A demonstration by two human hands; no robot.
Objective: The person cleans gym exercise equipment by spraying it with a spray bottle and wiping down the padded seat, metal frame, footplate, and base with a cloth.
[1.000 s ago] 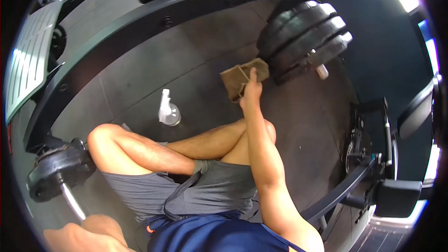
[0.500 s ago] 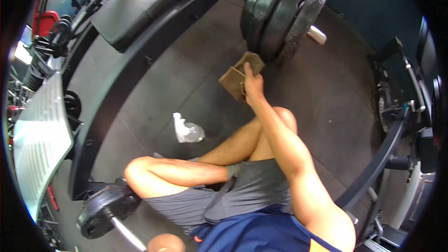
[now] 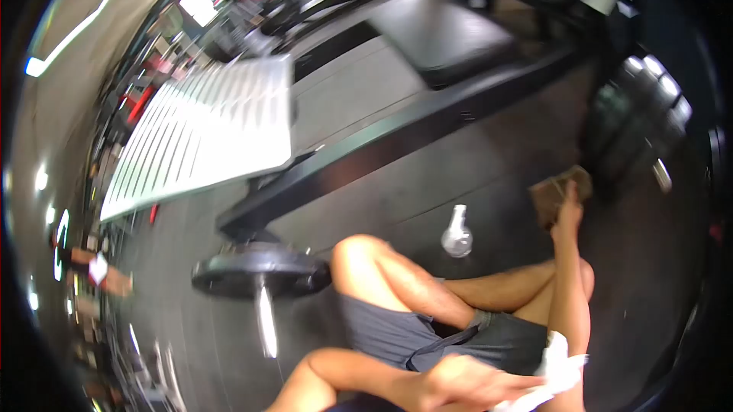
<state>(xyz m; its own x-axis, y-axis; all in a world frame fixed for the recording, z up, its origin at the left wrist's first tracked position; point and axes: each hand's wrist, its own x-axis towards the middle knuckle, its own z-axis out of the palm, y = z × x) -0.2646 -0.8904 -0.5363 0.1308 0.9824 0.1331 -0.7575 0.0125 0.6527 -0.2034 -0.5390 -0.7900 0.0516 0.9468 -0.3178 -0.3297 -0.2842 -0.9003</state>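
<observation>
The right hand (image 3: pixel 565 217) is closed around a folded brown cloth (image 3: pixel 548 200), pinching it between thumb and fingers just beside the stacked black weight plates (image 3: pixel 630 126) at the upper right. The left hand (image 3: pixel 466 381) reaches across the lap, its fingers meeting a crumpled white cloth (image 3: pixel 563 374) that lies against the right arm; blur makes it impossible to tell whether they pinch it or press it flat. A clear spray bottle (image 3: pixel 457 239) with a white top stands on the dark floor (image 3: pixel 500 183), beyond the crossed legs (image 3: pixel 496 290). Near the left knee is another black weight plate (image 3: pixel 256 271) with a metal bar end (image 3: pixel 266 324); beyond it rises a pale slotted footplate (image 3: pixel 206 133).
</observation>
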